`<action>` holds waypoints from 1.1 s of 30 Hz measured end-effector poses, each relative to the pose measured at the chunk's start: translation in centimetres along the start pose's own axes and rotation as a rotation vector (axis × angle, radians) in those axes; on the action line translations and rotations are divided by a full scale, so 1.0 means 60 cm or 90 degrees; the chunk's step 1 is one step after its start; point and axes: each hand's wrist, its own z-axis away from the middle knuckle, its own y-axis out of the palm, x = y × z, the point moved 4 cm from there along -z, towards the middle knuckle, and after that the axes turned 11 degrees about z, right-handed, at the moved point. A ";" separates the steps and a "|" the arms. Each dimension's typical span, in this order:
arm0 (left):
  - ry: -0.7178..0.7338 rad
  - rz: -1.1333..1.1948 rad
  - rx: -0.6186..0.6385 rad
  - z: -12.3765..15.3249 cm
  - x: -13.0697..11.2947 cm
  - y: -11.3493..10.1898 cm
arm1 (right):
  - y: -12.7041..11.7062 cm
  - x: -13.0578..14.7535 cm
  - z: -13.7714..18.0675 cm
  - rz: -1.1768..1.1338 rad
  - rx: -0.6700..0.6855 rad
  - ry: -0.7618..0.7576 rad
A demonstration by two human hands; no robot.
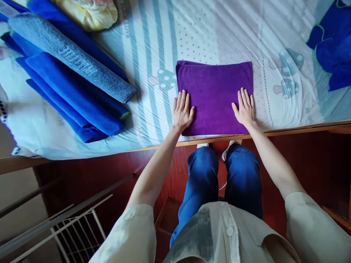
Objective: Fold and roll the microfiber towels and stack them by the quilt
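A purple towel, folded into a flat rectangle, lies near the front edge of the bed. Its layers show slightly offset at the far left corner. My left hand rests flat on the towel's left edge, fingers stretched away from me. On the opposite edge my right hand lies flat as well, its thumb apart from the fingers. Neither hand grips the cloth.
The bed has a patterned sheet. To the left lie folded blue towels and a grey-blue rolled towel; a yellow cloth is behind. Crumpled blue cloth sits far right. A white wire rack stands below left.
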 end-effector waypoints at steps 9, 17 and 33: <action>0.006 0.016 0.049 0.067 -0.040 0.049 | -0.002 0.031 0.071 -0.006 0.068 -0.045; 0.077 0.027 0.129 0.040 -0.099 0.093 | 0.006 0.061 0.071 -0.002 0.072 -0.060; -0.034 0.012 0.054 0.088 -0.023 -0.016 | -0.017 -0.009 0.099 -0.006 0.088 -0.064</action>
